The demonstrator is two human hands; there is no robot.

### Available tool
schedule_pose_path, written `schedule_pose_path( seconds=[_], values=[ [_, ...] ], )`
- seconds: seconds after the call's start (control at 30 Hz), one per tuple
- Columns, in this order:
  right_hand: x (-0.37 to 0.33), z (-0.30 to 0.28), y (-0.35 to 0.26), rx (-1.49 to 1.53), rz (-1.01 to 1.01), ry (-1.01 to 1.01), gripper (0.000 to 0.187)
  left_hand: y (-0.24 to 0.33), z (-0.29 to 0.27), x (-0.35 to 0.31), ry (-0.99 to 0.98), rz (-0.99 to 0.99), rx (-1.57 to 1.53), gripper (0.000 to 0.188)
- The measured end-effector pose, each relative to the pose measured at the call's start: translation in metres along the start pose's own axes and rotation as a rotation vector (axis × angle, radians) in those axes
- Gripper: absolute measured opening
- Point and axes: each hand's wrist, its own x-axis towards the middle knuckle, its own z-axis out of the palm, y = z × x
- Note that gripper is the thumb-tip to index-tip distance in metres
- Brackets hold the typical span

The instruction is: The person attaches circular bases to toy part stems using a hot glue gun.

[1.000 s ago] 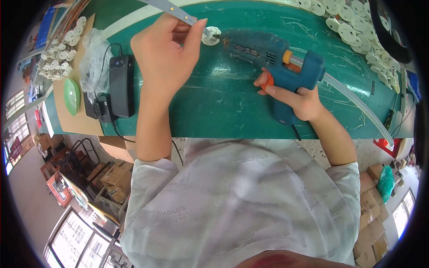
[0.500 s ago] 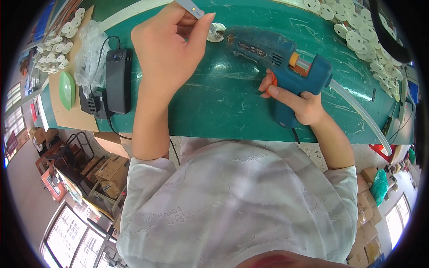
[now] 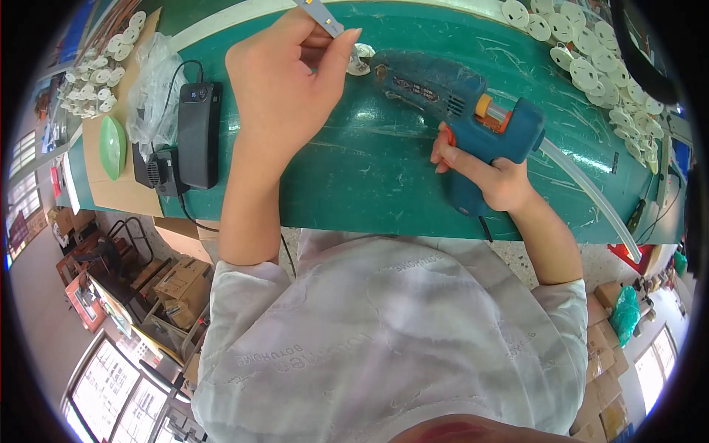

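Note:
My left hand (image 3: 284,77) pinches a thin grey strip (image 3: 319,15) and presses a small white round part (image 3: 360,60) against the green table mat (image 3: 354,177). My right hand (image 3: 484,170) grips the handle of a blue glue gun (image 3: 458,103), with a finger on its orange trigger. The gun's nozzle points left and sits right at the white part. A clear glue stick (image 3: 591,196) trails from the back of the gun to the right.
A black power box (image 3: 198,133) with a cable and a crumpled clear bag (image 3: 151,81) lie at the left. A green dish (image 3: 112,146) rests on cardboard. Several white round parts are heaped at the far left (image 3: 92,77) and far right (image 3: 598,70). Cartons stand on the floor.
Both hands and the glue gun sit slightly further right in the picture than before. The grip on the strip, the part and the gun is unchanged.

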Motion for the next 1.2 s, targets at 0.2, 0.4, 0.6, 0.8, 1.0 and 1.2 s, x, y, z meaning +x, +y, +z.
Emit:
schedule_pose_path(
  seconds=[0.2,0.4,0.6,0.8,1.0,1.2],
  values=[
    [0.002,0.001,-0.005,0.005,0.022,-0.003,0.026,0.000,0.000,0.000,-0.011,0.018,0.019,0.015],
    [0.004,0.000,-0.004,0.017,0.012,-0.018,0.026,-0.008,0.003,0.002,0.036,0.095,-0.040,0.014],
    [0.004,-0.002,-0.003,0.073,0.023,-0.001,0.026,-0.010,0.001,0.004,0.018,0.068,-0.076,0.014],
    [0.003,0.000,-0.003,0.079,0.007,0.019,0.026,-0.009,0.001,0.004,0.015,0.049,-0.110,0.014],
    [0.000,-0.002,-0.002,0.028,0.009,0.031,0.024,-0.012,0.001,0.007,0.006,0.011,-0.144,0.012],
    [0.001,-0.002,-0.001,0.000,0.000,0.038,0.024,-0.013,-0.007,0.012,-0.211,0.130,-0.255,0.015]
  ],
)
